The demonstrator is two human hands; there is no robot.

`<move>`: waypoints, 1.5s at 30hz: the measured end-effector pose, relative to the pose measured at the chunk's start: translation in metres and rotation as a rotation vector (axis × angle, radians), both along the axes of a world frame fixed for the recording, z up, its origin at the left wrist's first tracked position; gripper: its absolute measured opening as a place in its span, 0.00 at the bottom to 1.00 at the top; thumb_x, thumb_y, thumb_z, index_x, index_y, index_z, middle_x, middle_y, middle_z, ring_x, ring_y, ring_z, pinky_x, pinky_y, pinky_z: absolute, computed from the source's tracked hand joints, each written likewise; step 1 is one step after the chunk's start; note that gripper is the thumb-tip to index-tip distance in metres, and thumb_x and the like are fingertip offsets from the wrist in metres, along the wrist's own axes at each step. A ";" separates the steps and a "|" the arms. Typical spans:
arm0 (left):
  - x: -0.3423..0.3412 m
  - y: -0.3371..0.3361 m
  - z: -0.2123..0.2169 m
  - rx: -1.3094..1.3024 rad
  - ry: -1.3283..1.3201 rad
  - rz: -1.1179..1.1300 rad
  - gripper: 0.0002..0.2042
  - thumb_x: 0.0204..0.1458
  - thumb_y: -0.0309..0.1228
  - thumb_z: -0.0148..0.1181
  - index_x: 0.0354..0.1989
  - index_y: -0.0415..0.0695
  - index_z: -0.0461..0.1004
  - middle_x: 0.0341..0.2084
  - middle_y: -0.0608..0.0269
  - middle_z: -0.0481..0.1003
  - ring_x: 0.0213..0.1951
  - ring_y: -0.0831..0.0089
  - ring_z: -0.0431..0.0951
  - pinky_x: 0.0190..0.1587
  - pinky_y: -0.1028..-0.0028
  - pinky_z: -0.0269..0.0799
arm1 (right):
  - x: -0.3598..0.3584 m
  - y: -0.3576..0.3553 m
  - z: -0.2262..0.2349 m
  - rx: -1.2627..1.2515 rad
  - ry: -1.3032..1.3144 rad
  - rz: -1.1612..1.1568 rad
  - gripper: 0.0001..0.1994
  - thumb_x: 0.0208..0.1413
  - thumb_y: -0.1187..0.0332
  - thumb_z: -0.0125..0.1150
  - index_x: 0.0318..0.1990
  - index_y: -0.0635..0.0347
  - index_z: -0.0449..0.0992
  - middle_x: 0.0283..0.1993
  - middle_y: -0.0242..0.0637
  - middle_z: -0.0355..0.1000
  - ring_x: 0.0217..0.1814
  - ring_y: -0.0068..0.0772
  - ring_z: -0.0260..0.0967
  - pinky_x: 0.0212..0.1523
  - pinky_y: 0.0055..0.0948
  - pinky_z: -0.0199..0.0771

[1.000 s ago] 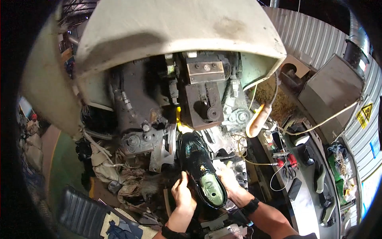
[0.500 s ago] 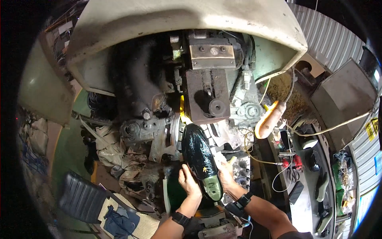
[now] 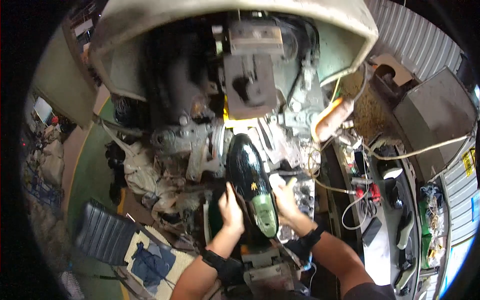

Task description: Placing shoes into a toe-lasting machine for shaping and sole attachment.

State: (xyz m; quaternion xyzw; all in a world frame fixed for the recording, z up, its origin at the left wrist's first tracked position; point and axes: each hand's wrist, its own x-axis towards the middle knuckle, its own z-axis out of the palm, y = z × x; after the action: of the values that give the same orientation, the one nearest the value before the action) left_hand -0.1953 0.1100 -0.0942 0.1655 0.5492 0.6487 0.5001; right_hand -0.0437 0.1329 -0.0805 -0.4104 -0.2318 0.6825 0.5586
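A glossy black shoe upper [image 3: 246, 162] is stretched over a green shoe last [image 3: 265, 215]. It lies between my hands with its toe pointing away from me, toward the lit middle of the machine. My left hand [image 3: 231, 212] grips its left side near the heel, thumb pointing forward. On the opposite side my right hand [image 3: 285, 202] is closed around the upper's edge, its fingers partly hidden. Just ahead of the toe are the machine's metal side plates [image 3: 275, 142], under a dark block [image 3: 250, 87].
A pale machine hood [image 3: 235, 6] arches overhead. An orange-and-tan corded lamp-like tool [image 3: 334, 120] hangs at the right. Further right, a bench holds a black phone [image 3: 371, 231], a red fitting [image 3: 372, 192] and several shoe parts. A black-backed chair [image 3: 102, 235] stands at the lower left.
Both hands still hold the shoe upper on its last, and its green heel end has turned slightly to the right. The whole view has shifted, with the machine sitting higher in the picture.
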 end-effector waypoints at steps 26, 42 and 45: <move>-0.090 -0.155 -0.096 0.423 1.863 -0.627 0.07 0.53 0.30 0.55 0.30 0.42 0.78 0.37 0.52 0.74 0.43 0.57 0.72 0.47 0.62 0.65 | 0.252 -0.148 -0.240 -0.527 -0.363 -0.412 0.16 0.63 0.65 0.59 0.52 0.67 0.69 0.37 0.44 0.76 0.35 0.39 0.78 0.36 0.35 0.80; -0.086 -0.142 -0.066 0.175 0.755 -1.156 0.30 0.51 0.19 0.55 0.66 0.43 0.60 0.50 0.47 0.71 0.51 0.56 0.73 0.50 0.58 0.67 | 0.166 -0.133 -0.043 -0.062 -0.466 -0.342 0.23 0.59 0.62 0.65 0.58 0.65 0.73 0.47 0.45 0.78 0.46 0.41 0.78 0.47 0.38 0.78; -0.096 -0.175 -0.096 -0.005 1.005 -1.111 0.29 0.45 0.30 0.66 0.60 0.43 0.71 0.41 0.48 0.79 0.45 0.57 0.80 0.49 0.60 0.74 | 0.155 -0.126 -0.023 0.190 -0.567 -0.284 0.21 0.59 0.59 0.67 0.54 0.63 0.77 0.41 0.38 0.78 0.40 0.30 0.76 0.39 0.32 0.75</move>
State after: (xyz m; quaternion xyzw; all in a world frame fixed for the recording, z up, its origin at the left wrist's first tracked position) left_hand -0.2910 -0.0654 -0.1905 0.6938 0.5485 0.1456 0.4434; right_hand 0.1113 0.0068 -0.1040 -0.5583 -0.3813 0.4314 0.5973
